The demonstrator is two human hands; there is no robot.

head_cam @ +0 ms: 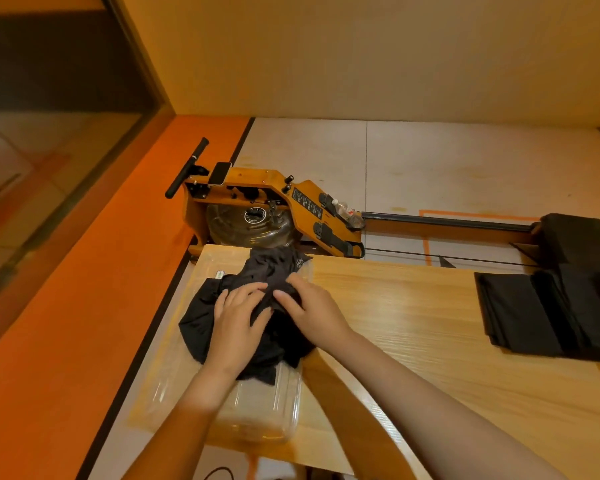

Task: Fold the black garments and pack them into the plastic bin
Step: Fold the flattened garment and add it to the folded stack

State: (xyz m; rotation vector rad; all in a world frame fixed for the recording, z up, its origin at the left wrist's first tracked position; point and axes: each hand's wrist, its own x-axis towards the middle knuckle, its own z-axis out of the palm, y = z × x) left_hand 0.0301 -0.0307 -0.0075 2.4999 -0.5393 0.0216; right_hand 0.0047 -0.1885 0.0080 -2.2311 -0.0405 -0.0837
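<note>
A crumpled black garment [267, 271] lies heaped in and over the clear plastic bin [271, 403] at the left end of the wooden table. My left hand [236, 327] lies flat on the cloth with fingers spread. Beside it, my right hand [312, 306] also presses on the cloth, fingers nearly straight. More black garments [534, 313] lie folded in a neat stack at the table's right end, apart from both hands.
The wooden table [413, 323] runs from the bin to the folded stack. Behind it on the floor stands a wooden rowing machine [257, 202] with a phone on top and a black seat [579, 237] on its rail. An orange strip and window lie left.
</note>
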